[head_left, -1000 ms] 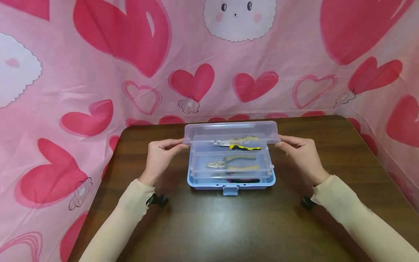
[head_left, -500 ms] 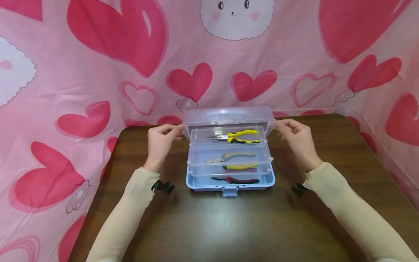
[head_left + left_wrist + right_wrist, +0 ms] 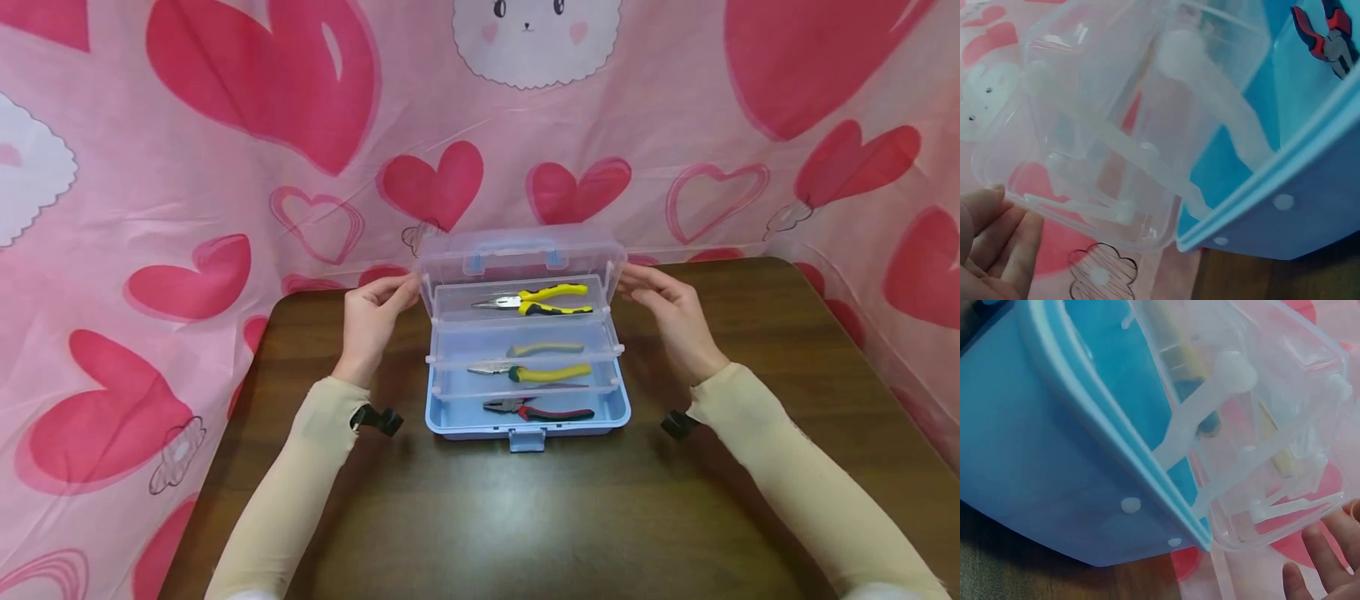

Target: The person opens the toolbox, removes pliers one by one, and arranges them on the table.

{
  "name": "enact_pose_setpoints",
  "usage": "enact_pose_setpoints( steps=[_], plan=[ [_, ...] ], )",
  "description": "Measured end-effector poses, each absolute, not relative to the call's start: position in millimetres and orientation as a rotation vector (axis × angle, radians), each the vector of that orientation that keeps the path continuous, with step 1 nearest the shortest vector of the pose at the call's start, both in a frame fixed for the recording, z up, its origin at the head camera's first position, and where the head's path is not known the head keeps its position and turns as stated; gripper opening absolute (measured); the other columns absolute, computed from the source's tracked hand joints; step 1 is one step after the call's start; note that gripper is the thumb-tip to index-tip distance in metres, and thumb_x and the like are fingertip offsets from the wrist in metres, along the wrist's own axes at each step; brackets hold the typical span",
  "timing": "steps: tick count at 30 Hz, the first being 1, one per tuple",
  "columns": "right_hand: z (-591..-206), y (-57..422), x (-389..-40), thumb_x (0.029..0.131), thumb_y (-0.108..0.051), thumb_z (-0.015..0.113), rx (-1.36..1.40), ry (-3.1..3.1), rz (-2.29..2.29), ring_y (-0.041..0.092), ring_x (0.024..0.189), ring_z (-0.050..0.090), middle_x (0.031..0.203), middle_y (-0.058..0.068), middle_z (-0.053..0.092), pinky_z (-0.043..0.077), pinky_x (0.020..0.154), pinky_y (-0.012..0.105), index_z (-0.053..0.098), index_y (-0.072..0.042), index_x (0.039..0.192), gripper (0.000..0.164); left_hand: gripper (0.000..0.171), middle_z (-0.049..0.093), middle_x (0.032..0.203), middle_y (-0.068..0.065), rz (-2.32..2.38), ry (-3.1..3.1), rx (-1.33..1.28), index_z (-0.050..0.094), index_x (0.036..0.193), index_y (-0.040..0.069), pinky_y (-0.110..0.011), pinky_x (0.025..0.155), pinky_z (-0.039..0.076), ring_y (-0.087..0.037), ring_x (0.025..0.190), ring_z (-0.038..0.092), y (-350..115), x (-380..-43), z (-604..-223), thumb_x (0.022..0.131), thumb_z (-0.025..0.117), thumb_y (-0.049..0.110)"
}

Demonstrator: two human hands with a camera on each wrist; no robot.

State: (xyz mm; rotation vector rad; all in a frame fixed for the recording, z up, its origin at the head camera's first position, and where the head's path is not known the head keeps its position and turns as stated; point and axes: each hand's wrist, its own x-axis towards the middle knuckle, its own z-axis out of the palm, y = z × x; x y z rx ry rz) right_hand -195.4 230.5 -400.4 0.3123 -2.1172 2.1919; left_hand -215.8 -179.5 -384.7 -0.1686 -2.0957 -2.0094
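A light-blue toolbox (image 3: 450, 421) stands with its clear lid (image 3: 450, 250) tipped back and its two clear trays fanned out. My left hand (image 3: 371, 321) is at the lid's left end, fingertips right at its rim in the left wrist view. At the right end is my right hand (image 3: 675, 317), fingers spread and nearly straight beside the lid. Needle-nose pliers (image 3: 555, 308) with yellow and black handles lie in the upper tray. Pliers (image 3: 555, 373) with yellow-green handles show in the lower tray. Red-and-black pliers (image 3: 555, 414) lie in the blue base.
The toolbox rests on a dark brown wooden table (image 3: 480, 517). A pink cloth (image 3: 322, 133) with red hearts hangs behind and at both sides. A blue latch (image 3: 527, 439) projects from the toolbox front.
The lid has swung up and back, carrying the trays up and apart. Both hands have moved away with it, and the right fingers have loosened from the rim. More of the pliers shows.
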Motion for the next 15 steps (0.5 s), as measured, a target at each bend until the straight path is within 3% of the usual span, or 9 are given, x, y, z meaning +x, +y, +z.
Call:
enact_pose_setpoints(
  steps=[7, 10, 15],
  plan=[
    [-407, 231, -201, 0.109, -0.011, 0.050, 0.304, -2.220, 2.232, 0.017, 0.137, 0.055, 0.156, 0.004, 0.053, 0.048, 0.106, 0.025, 0.052, -0.016, 0.155, 0.046, 0.036, 0.075, 0.123, -0.009, -2.193, -2.034, -0.226, 0.067, 0.133, -0.006, -0.035, 0.098, 0.055, -0.011, 0.105, 0.073, -180, -219, -398, 0.099, 0.070, 0.003],
    [-410, 229, -204, 0.109, -0.011, 0.050, 0.346, -2.230, 2.241, 0.020, 0.142, 0.051, 0.160, 0.007, 0.048, 0.046, 0.110, 0.027, 0.047, -0.015, 0.158, 0.049, 0.043, 0.067, 0.136, -0.016, -2.243, -2.031, -0.247, 0.061, 0.141, -0.003, -0.036, 0.098, 0.055, -0.011, 0.110, 0.071, -179, -221, -406, 0.099, 0.068, 0.001],
    [-419, 230, -208, 0.109, -0.011, 0.050, 0.395, -2.268, 2.248, 0.024, 0.147, 0.045, 0.164, 0.015, 0.040, 0.044, 0.111, 0.025, 0.039, -0.011, 0.161, 0.053, 0.048, 0.060, 0.144, -0.020, -2.199, -2.107, -0.280, 0.058, 0.146, 0.001, -0.027, 0.101, 0.053, -0.014, 0.122, 0.067, -179, -225, -423, 0.099, 0.068, 0.000]
  ],
)
